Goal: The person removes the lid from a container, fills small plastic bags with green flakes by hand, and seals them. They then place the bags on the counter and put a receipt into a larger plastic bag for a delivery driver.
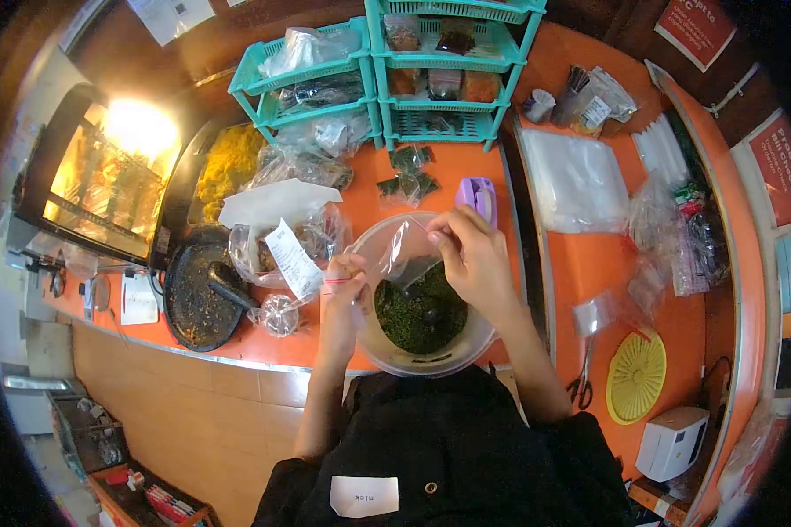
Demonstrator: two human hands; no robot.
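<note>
A small clear plastic bag is stretched between my hands, over a round translucent tub. Dark green chopped leaves fill the tub's bottom, with a dark rounded thing among them. My right hand pinches the bag's upper edge between thumb and fingertips. Lower and to the left, my left hand is closed on the bag's other side, with a thin red line showing across its fingers. Just behind the tub stands a purple tape dispenser, and small packets of green leaves lie beyond it.
To the left are a black stone mortar with its pestle, a receipt on bagged goods and a lit glass cabinet. Turquoise racks stand behind. Clear bags, scissors and a yellow lid lie right.
</note>
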